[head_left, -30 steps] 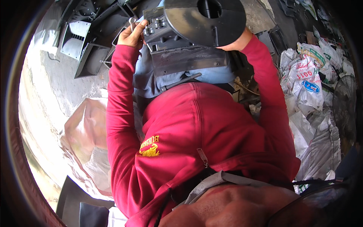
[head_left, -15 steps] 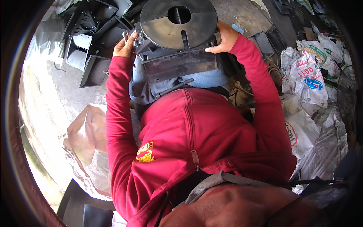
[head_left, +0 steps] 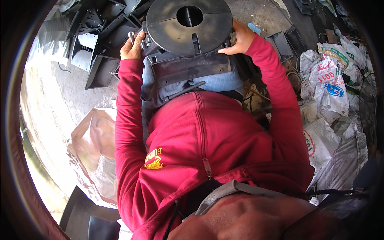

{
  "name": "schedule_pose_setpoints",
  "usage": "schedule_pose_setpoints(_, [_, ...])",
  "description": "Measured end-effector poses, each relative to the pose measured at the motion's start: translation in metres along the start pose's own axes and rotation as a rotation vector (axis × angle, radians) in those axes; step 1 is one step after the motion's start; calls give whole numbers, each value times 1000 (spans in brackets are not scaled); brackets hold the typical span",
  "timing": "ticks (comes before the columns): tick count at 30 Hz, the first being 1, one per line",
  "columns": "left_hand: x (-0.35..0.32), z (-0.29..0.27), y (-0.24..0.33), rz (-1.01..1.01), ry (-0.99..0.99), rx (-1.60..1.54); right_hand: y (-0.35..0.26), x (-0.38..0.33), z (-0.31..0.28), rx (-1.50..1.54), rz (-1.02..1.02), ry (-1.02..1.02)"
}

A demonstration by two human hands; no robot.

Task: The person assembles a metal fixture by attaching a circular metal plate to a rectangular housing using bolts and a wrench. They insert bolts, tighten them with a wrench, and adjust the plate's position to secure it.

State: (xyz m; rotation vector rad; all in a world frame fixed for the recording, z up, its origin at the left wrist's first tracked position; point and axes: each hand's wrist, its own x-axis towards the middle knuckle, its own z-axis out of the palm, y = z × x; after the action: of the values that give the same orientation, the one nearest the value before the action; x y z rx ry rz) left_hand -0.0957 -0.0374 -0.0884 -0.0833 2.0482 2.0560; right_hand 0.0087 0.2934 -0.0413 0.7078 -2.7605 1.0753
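Note:
A dark metal disc (head_left: 168, 34) with a round central hole and a slot sits on a box-like dark metal base (head_left: 192, 70) over my lap. My left hand (head_left: 131, 49) is closed round a spanner (head_left: 131, 37), whose ring end sticks up past the thumb. Right beside those fingers are shiny bolts (head_left: 147, 41) at the left side of the assembly. At the opposite side my right hand (head_left: 241, 39) grips the edge of the assembly, thumb toward me; its other fingertips are hidden behind the metal. A dark rod (head_left: 185, 91) lies across my lap below the base.
Several dark metal brackets (head_left: 102, 72) are piled on the floor at the far left. More dark metal parts (head_left: 280, 46) lie beyond my right arm. White printed sacks (head_left: 326, 86) heap up at the right. A crumpled pale sack (head_left: 94, 148) rests by my left elbow.
The disc appears slightly larger and a little lower in the picture. Both hands keep their places on the spanner and the assembly, with only slight movement.

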Motion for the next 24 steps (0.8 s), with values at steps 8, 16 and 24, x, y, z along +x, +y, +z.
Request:
schedule_pose_setpoints(8, [-16, -17, 2, -46, -111, -135, -1, 1, 3, 21, 18, 1])
schedule_pose_setpoints(16, [40, -119, 21, -61, 293, 193, 30, -12, 7, -23, 67, -84])
schedule_pose_setpoints(24, [150, -218, -154, -543, 47, 829, -4, -28, -11, 821, 256, 372])
